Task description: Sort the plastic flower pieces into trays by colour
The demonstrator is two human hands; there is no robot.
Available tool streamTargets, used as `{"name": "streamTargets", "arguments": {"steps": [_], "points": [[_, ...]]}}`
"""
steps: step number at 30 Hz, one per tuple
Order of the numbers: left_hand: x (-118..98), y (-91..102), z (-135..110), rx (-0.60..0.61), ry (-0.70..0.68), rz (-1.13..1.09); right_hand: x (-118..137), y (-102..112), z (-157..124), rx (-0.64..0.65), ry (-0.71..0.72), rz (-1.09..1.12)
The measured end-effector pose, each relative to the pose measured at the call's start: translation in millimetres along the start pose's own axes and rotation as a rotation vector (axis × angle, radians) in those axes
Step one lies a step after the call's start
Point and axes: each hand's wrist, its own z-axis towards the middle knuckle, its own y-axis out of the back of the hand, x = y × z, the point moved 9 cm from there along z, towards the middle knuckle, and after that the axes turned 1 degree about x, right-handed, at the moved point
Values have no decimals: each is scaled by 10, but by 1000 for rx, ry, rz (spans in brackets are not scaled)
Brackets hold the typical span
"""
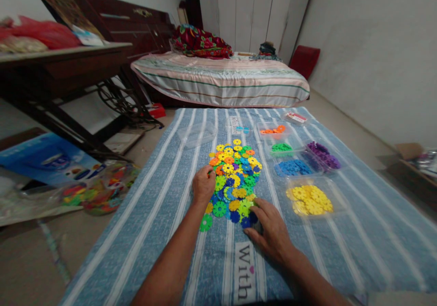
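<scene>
A loose pile of flower-shaped plastic discs (228, 168) in yellow, green, blue and orange lies on a striped blue cloth (164, 196). My left hand (204, 185) is closed at the pile's left edge; a speck of colour shows at its fingers, too small to name. At the near right edge rests my right hand (271, 228), thumb and fingers apart around a dark blue disc (251, 218), touching the pile. A clear tray of yellow discs (310, 199) stands right of that hand. Behind it are trays of blue discs (294, 167) and purple discs (322, 155).
Farther back sit green discs (282, 147), orange discs (273, 130) and light blue discs (242, 129) in clear trays. A clear container (197, 135) is at the far left, a small box (296, 117) at the far right. Beyond are a bed (221, 80) and a sewing table (68, 53).
</scene>
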Motion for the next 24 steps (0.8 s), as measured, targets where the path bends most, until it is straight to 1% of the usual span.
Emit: {"name": "streamTargets", "arguments": {"steps": [6, 10, 16, 24], "points": [[-6, 12, -111, -73, 27, -93, -27, -12, -23, -9, 7, 3], [-10, 11, -200, -66, 36, -106, -29, -33, -31, -12, 23, -6], [-56, 15, -323, -76, 12, -74, -5, -44, -19, 1, 24, -13], [-77, -13, -434, -99, -1, -48, 22, -37, -18, -37, 20, -25]]}}
